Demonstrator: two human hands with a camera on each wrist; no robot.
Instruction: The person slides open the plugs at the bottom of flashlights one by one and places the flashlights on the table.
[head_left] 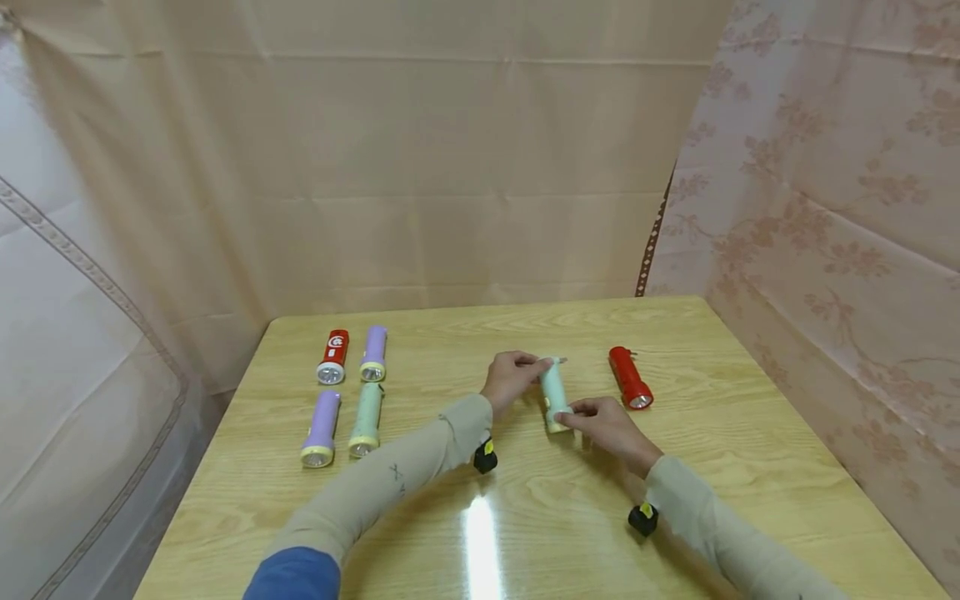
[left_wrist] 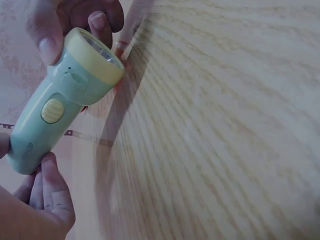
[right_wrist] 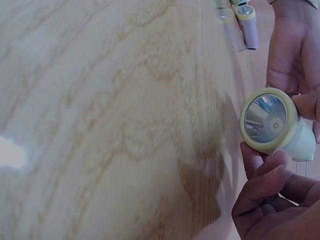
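A mint-green flashlight [head_left: 553, 390] with a pale yellow head ring is held between both hands, over the right-middle of the table. My left hand [head_left: 512, 379] pinches its tail end. My right hand [head_left: 609, 427] grips the yellow rim at the lens end. In the left wrist view the flashlight [left_wrist: 52, 107] shows its cream switch, with left fingertips [left_wrist: 52, 172] at the tail. Seen from the right wrist, the lens of the flashlight [right_wrist: 267, 122] faces the camera, and two thin metal prongs [right_wrist: 302, 167] stick out near its tail.
Right of the hands lies a red flashlight [head_left: 630, 379]. At the left lie a red one with a white ring [head_left: 332, 357], two purple flashlights [head_left: 373, 353] and a green one [head_left: 366, 419]. Beige curtains [head_left: 450, 167] hang behind the wooden table [head_left: 480, 325].
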